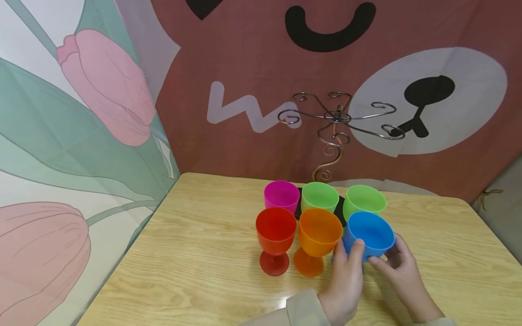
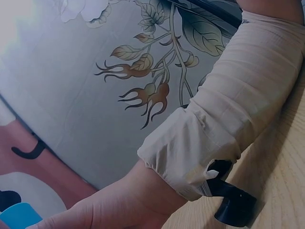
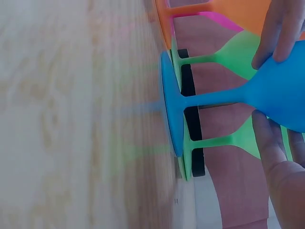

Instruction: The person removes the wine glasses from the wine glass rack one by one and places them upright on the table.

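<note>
A blue plastic goblet [image 1: 370, 235] stands at the right end of the front row, held by both hands around its bowl. My left hand [image 1: 344, 283] grips its left side, thumb on the near face. On the right side, my right hand [image 1: 403, 274] holds the bowl between thumb and fingers. The right wrist view shows the blue goblet's stem [image 3: 214, 98] and its foot at the tabletop; whether it touches is hard to tell. Left of it are an orange goblet [image 1: 320, 233] and a red goblet [image 1: 276, 233]. Only a sliver of blue goblet [image 2: 21, 214] shows in the left wrist view.
Behind stand a magenta goblet [image 1: 281, 195] and two green ones, the middle green goblet [image 1: 320, 195] and the right green goblet [image 1: 364, 199]. A curled metal rack [image 1: 337, 118] rises behind them on a black base [image 1: 339, 213]. A printed cloth [image 1: 244, 149] hangs beyond the wooden table [image 1: 195, 244].
</note>
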Motion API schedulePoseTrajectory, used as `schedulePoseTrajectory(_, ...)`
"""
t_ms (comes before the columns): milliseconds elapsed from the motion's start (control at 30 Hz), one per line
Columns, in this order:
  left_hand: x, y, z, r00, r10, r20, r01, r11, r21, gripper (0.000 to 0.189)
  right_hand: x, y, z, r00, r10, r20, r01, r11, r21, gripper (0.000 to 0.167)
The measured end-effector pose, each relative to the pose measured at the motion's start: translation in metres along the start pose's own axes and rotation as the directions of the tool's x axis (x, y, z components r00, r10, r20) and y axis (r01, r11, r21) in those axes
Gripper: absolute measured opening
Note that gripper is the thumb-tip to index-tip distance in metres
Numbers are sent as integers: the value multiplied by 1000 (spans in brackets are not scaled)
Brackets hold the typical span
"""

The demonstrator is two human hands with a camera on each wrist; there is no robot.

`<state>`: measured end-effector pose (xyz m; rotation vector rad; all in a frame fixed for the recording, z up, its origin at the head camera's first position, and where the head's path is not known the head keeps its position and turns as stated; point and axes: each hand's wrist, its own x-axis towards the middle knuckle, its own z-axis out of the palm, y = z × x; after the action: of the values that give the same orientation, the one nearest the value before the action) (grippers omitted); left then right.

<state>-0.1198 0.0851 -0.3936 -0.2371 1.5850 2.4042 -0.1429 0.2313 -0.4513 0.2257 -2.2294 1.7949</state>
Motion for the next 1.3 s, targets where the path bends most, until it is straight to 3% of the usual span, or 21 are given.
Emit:
schedulePoseTrajectory(300, 0, 1, -9, 995, -91, 48, 90, 996, 30, 78, 0, 6, 0, 1000, -24, -5, 25, 998, 63, 64)
schedulePoseTrajectory(467, -3, 2, -26, 974, -171, 151, 162, 984, 68, 61, -1, 5, 0, 999, -34, 5, 33, 996, 80, 65)
schedulePoseTrajectory(600, -8, 3, -44, 956, -166, 240, 148, 985, 90, 57, -3, 7, 0, 997, -70, 29, 66, 990, 125, 70)
schedulePoseTrajectory(633, -8, 4, -51, 946, -169, 275, 143, 983, 114, 56, -3, 7, 0, 996, -79, 36, 73, 988, 135, 71)
schedulePoseTrajectory(700, -6, 5, -66, 913, -207, 353, 149, 972, 184, 47, -4, 9, -1, 995, -87, 54, 80, 989, 125, 71)
schedulePoseTrajectory(767, -5, 8, -82, 868, -251, 428, 150, 955, 256, 34, -4, 9, -3, 993, -87, 77, 80, 992, 96, 72)
schedulePoseTrajectory(867, -6, 17, -109, 783, -327, 528, 129, 917, 377, 23, -3, 10, -7, 990, -83, 117, 80, 996, 31, 73)
schedulePoseTrajectory(1000, -14, 31, -144, 741, -334, 583, 17, 877, 481, 20, -2, 11, -13, 981, -81, 178, 91, 995, -49, 72)
schedulePoseTrajectory(1100, -18, 42, -169, 704, -363, 611, -101, 800, 592, 19, 1, 14, -22, 970, -56, 237, 84, 990, -112, 68)
schedulePoseTrajectory(1233, -14, 60, -203, 668, -425, 611, -236, 657, 716, 22, 11, 21, -41, 947, -39, 318, 104, 976, -190, 56)
schedulePoseTrajectory(1267, -10, 65, -212, 673, -437, 597, -241, 633, 735, 23, 14, 24, -48, 941, -44, 336, 119, 971, -208, 53)
schedulePoseTrajectory(1300, -6, 69, -220, 688, -439, 578, -242, 612, 753, 23, 19, 27, -55, 936, -48, 349, 137, 963, -234, 50)
